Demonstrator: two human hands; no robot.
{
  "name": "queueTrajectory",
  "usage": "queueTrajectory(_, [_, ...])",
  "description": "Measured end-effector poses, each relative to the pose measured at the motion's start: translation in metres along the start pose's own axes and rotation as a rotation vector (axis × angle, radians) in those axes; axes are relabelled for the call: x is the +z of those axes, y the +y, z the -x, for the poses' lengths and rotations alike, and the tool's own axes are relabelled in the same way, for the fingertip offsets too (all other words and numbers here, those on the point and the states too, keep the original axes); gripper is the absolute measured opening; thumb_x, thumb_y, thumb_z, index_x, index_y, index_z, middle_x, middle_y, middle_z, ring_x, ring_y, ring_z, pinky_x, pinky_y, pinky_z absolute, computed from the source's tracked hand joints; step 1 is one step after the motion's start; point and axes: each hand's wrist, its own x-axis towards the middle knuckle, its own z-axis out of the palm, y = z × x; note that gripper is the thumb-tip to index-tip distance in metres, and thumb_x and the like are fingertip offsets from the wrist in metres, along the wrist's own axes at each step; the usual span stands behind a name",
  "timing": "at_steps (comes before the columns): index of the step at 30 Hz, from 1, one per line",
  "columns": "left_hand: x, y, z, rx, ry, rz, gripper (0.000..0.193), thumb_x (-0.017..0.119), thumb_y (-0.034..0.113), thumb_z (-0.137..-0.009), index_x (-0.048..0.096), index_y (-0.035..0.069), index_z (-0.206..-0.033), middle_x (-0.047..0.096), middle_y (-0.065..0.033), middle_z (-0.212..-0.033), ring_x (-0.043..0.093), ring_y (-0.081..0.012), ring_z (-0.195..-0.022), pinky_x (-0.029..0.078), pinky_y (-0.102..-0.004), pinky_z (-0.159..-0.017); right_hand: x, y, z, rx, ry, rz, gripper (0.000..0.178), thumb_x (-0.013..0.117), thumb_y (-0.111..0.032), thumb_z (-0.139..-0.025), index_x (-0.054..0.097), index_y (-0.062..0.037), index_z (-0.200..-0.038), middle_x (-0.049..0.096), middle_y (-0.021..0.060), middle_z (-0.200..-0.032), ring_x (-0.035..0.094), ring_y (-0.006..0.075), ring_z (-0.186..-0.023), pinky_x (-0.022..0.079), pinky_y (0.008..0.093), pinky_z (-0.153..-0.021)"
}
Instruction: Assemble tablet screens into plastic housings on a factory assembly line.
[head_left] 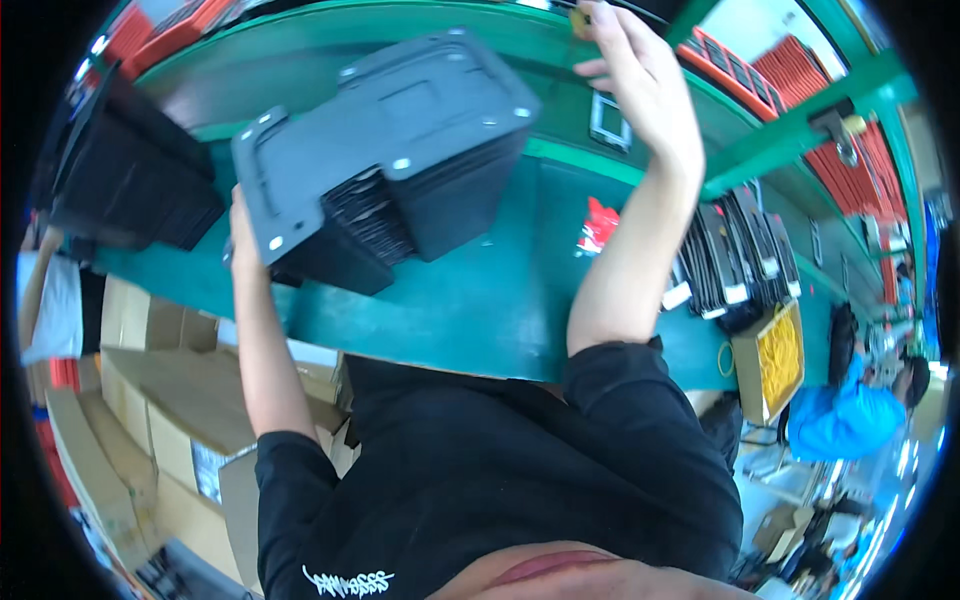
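A tall stack of black plastic panels (pixel 400 110), with a notch in the front side and small pale round spots on the top piece, stands on the green worktable (pixel 450 320). My left hand (pixel 243 235) lies against the stack's left edge; most of its fingers are hidden, so its grip does not show. Raised beyond the stack to the right, my right hand (pixel 640 85) pinches a small yellowish-brown piece (pixel 581 24) between thumb and fingertips. What that piece is, I cannot make out.
More black panels (pixel 135 165) are stacked at the left. To the right are a red-and-white packet (pixel 598 226), a row of black parts (pixel 735 250) and a box of yellow bands (pixel 780 360). Cardboard boxes (pixel 180 400) stand below left. A person in blue (pixel 850 415) sits far right.
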Motion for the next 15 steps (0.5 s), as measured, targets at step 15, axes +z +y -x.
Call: queueTrajectory(15, [-0.002, -0.023, 0.026, -0.038, 0.051, 0.011, 0.039, 0.06, 0.014, -0.101, 0.054, -0.002, -0.135, 0.066, -0.0131, -0.121, 0.067, -0.0199, -0.105, 0.057, -0.0346, -0.088, 0.016, 0.249, -0.067, 0.392, 0.034, 0.799, 0.046, 0.064, -0.042, -0.095, 0.073, -0.0019, -0.116, 0.076, 0.0202, -0.106, 0.07, 0.0355, -0.108, 0.054, 0.0415, -0.092])
